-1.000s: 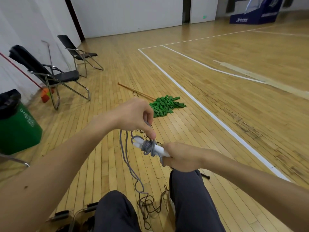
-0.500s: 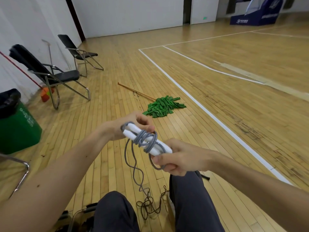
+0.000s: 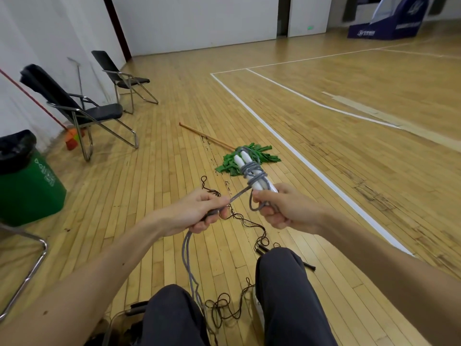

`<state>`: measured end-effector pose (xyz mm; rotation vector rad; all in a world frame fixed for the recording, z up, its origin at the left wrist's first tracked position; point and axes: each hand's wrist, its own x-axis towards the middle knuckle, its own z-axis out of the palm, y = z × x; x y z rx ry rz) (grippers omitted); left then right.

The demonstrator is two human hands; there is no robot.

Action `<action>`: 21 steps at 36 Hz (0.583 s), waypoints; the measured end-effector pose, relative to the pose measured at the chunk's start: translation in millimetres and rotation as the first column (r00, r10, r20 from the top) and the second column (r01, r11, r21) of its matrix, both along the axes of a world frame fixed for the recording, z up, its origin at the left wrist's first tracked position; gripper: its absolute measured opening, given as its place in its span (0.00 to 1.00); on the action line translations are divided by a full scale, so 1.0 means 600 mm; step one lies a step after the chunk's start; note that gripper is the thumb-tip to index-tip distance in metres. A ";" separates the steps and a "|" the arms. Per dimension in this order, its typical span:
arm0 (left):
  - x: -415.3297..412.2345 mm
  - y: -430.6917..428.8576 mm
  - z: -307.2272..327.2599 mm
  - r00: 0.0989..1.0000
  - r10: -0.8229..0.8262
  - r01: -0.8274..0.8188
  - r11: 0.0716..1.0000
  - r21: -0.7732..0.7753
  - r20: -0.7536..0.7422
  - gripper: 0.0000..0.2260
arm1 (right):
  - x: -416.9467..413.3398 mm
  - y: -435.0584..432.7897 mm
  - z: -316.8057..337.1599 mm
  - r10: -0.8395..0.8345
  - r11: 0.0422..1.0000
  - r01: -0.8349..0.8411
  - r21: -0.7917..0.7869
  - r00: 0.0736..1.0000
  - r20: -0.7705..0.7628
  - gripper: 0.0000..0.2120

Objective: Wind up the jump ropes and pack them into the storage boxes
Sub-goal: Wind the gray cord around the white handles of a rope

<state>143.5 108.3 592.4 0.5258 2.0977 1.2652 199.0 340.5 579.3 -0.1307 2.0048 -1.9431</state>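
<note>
My right hand [image 3: 284,208] grips the lower ends of two white jump rope handles [image 3: 245,162] held side by side and pointing away from me. Several turns of grey rope [image 3: 255,174] are wound round the handles. My left hand [image 3: 197,213] grips the free part of that grey rope and holds it taut toward the handles; the rest of it hangs down between my knees. A thin black jump rope [image 3: 252,224] lies tangled on the floor below my hands. A clear storage box [image 3: 119,320] shows partly at the bottom, beside my left leg.
A green mop [image 3: 264,156] with a wooden stick lies on the wooden floor ahead. Two black folding chairs [image 3: 82,111] stand at the left wall. A green bin [image 3: 27,186] with a black bag stands at the left. A metal chair leg [image 3: 30,273] is at far left.
The handles have swung up and away from me in my right hand. My left hand has dropped from the handle tips and now pulls the grey rope taut to the left.
</note>
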 end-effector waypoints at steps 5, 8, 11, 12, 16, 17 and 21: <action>0.005 -0.007 0.002 0.995 -0.002 -0.012 0.991 -0.136 -0.099 0.20 | -0.018 0.021 -0.026 -0.081 0.990 0.076 0.119 0.996 0.031 0.08; 0.010 0.002 0.005 0.979 -0.051 0.001 0.971 -0.240 -0.200 0.15 | -0.026 0.022 -0.040 -0.113 0.979 0.102 0.176 0.992 0.057 0.08; 0.012 0.015 0.014 0.933 -0.150 0.019 0.929 -0.369 -0.328 0.11 | -0.030 0.016 -0.047 -0.135 0.962 0.116 0.249 0.989 0.058 0.08; 0.013 0.019 0.018 0.901 -0.189 0.006 0.906 -0.424 -0.391 0.10 | -0.031 0.014 -0.048 -0.140 0.952 0.121 0.283 0.989 0.048 0.08; 0.019 0.029 0.034 0.725 -0.338 -0.124 0.793 -0.596 -0.600 0.11 | -0.033 0.011 -0.055 -0.177 0.907 0.157 0.390 0.984 0.015 0.09; 0.020 0.031 0.039 0.676 -0.371 -0.168 0.764 -0.623 -0.637 0.12 | -0.034 0.011 -0.058 -0.190 0.904 0.167 0.395 0.982 0.020 0.09; 0.021 0.040 0.064 0.486 -0.502 -0.261 0.698 -0.667 -0.715 0.12 | -0.030 0.006 -0.063 -0.141 0.874 0.084 0.478 0.986 0.085 0.09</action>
